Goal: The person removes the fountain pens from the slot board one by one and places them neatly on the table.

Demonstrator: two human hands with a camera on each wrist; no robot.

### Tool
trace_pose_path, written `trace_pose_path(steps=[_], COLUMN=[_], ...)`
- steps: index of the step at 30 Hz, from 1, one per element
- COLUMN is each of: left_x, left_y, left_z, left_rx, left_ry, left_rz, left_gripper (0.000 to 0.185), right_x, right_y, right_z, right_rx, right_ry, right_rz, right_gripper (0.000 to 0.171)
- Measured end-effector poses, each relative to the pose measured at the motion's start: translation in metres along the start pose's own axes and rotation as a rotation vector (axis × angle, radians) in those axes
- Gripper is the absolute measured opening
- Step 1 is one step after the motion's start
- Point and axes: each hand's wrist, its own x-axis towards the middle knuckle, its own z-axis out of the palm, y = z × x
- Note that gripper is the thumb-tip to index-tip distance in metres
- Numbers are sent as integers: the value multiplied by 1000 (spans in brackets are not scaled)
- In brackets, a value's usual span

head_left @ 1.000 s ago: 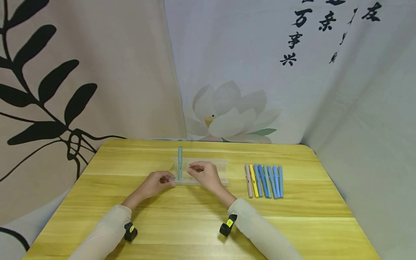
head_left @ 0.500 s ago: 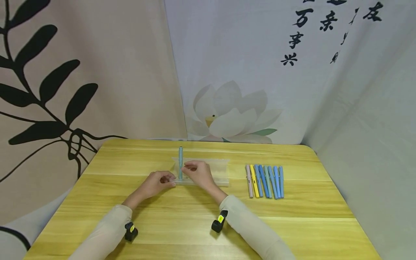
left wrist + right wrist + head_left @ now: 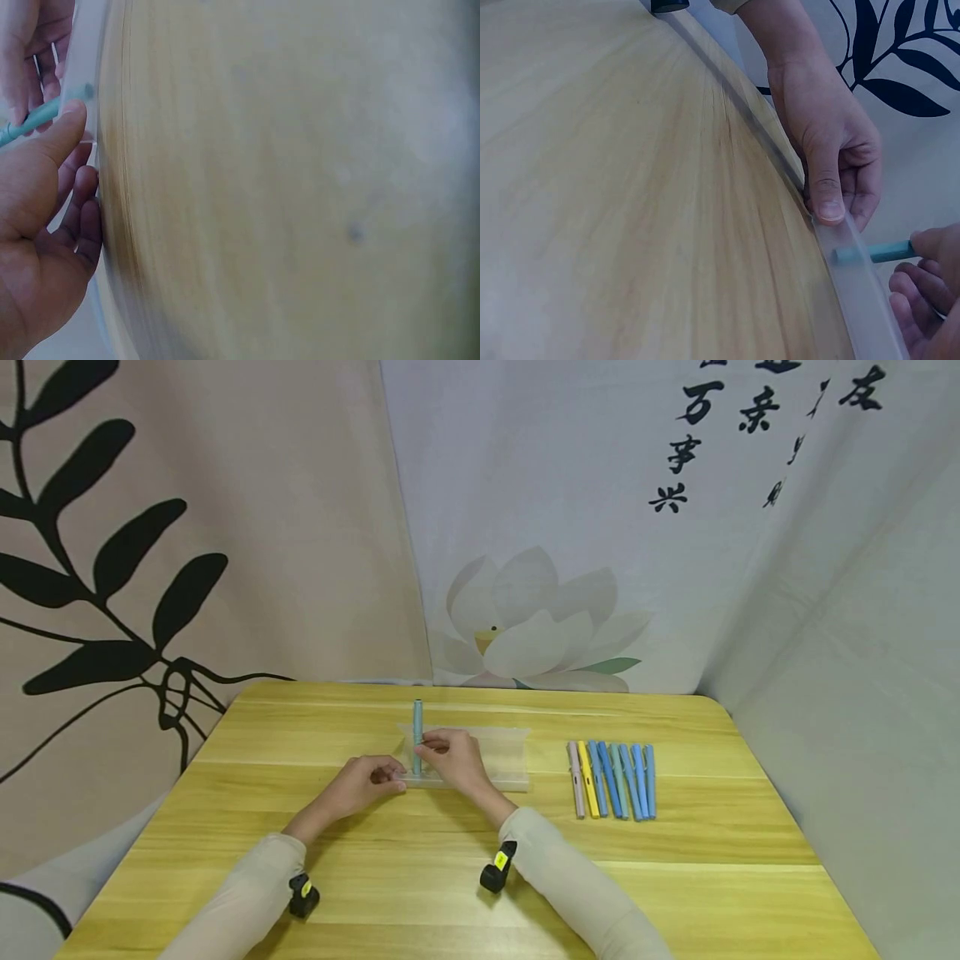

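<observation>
A light teal pen [image 3: 417, 714] stands upright at the left end of a translucent plastic holder [image 3: 507, 756]. In the right wrist view its lower end shows through the holder's frosted front strip [image 3: 855, 289]. My left hand [image 3: 365, 787] grips the holder's left corner, the thumb lying on the front strip in the left wrist view. My right hand [image 3: 457, 762] pinches the pen around its middle, thumb and fingertips at its right side; part of the grip is hidden. Behind this hand, the middle of the holder is covered.
To the right of the holder a row of several pens lies side by side: a pinkish one [image 3: 576, 781], a yellow one [image 3: 588, 779] and several blue and teal ones [image 3: 628, 781]. The wooden table [image 3: 675, 893] ends at a printed curtain [image 3: 300, 527] behind.
My right hand has moved left along the holder and come to the upright pen, which stays in place. My left hand has stayed at the holder's left corner.
</observation>
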Motion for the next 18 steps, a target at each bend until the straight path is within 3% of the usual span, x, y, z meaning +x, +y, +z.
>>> trace_pose_path(steps=[18], left_x=[3], left_y=[-4], left_z=[2], left_rx=[-1], left_ry=[5], left_rz=[-3], left_gripper=[20], right_x=[-1], right_y=[-4], right_z=[-2], right_rx=[-3], right_ry=[31], right_rz=[-18], right_gripper=[23])
